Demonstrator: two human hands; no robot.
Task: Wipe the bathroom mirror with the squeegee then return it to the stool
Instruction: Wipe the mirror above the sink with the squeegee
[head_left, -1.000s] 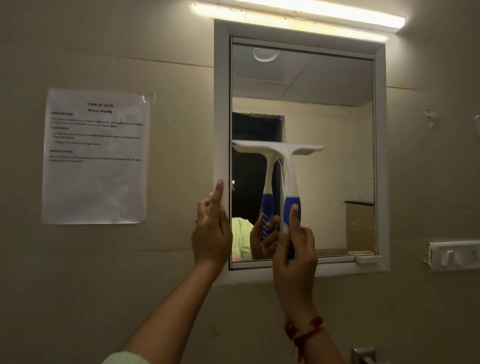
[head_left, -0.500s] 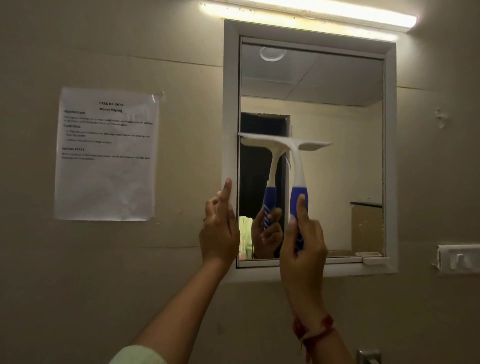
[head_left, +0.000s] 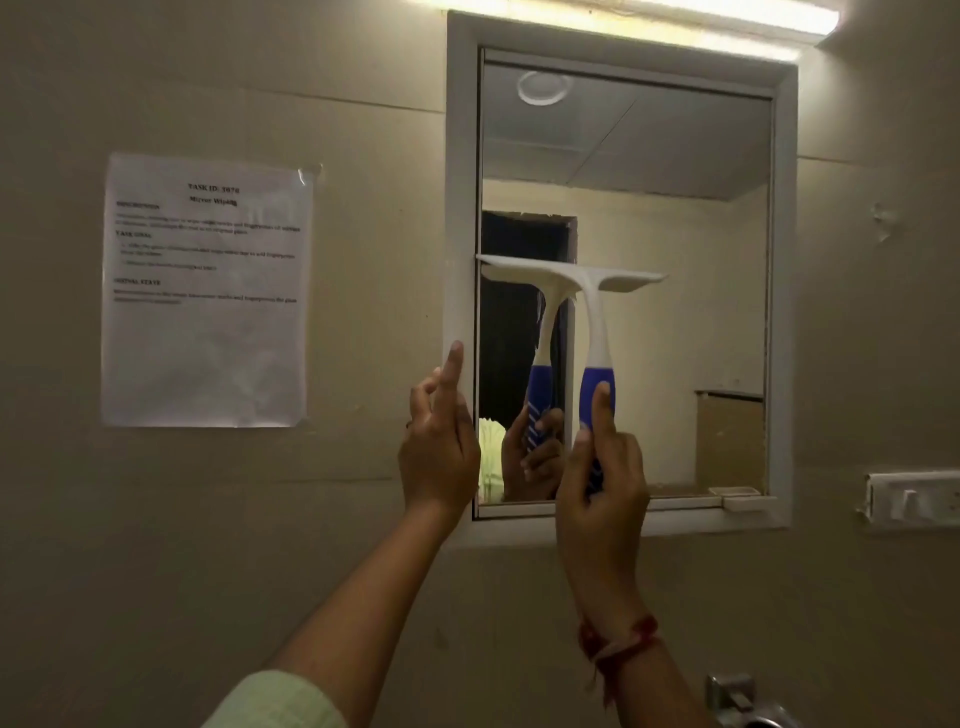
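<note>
Dim and yellow-brown overall. Lit from the strip light (head_left: 727, 18) above the top edge of the mirror (head_left: 675, 338), blown out to white glare there. Brightest just beneath it; fades to murky shadow toward the lower corners of the wall (head_left: 182, 571). Soft throughout, smeared by compression, with small text on the printed sheet (head_left: 208, 338) illegible. Slightly bowed straight lines near the outer edges.
</note>
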